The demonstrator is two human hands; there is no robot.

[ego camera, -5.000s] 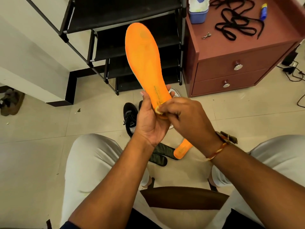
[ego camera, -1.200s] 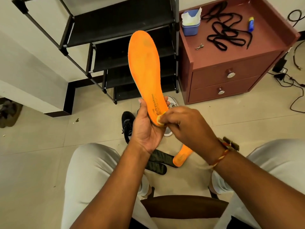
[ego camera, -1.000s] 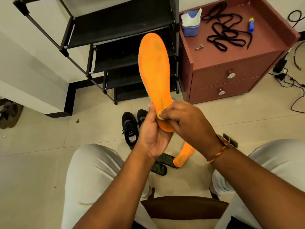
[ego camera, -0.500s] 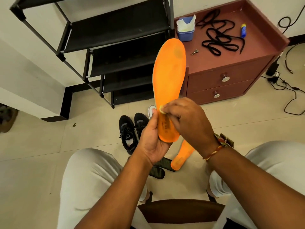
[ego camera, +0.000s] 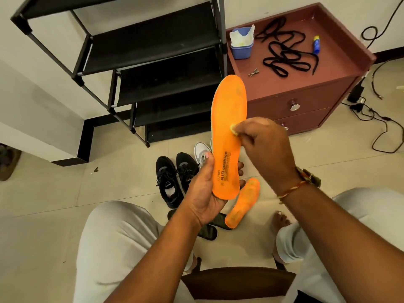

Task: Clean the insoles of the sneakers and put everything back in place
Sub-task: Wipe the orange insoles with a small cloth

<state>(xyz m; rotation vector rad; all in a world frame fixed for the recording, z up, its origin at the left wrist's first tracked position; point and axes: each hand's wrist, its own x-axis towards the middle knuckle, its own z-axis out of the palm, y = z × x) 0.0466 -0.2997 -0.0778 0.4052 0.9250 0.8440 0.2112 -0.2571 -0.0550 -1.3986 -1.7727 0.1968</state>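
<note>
Head view: left hand (ego camera: pixel 203 193) grips insole (ego camera: pixel 227 119) heel, toe pointing far; right hand (ego camera: pixel 266 147) pinches wipe (ego camera: pixel 232 129) against its middle.

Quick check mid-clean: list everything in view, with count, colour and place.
held insole: one, orange, upright, gripped at its heel end
floor insole: one, orange, on the tiles below it
wipe: one, pale yellow, pressed on the held insole
shoe rack: one, black, by the wall
cabinet: one, reddish brown, right of the shoe rack
black sneakers: pair, floor, near the shoe rack
white sneaker: one, partly hidden behind the held insole
dark insoles: two, blackish, floor, partly hidden by a forearm
tub: one, blue, on the cabinet
laces: black, heaped on the cabinet, count unclear
tube: one, blue and yellow, on the cabinet
cables: black, floor at right
left hand: grips the held insole
right hand: pinches the wipe
</note>
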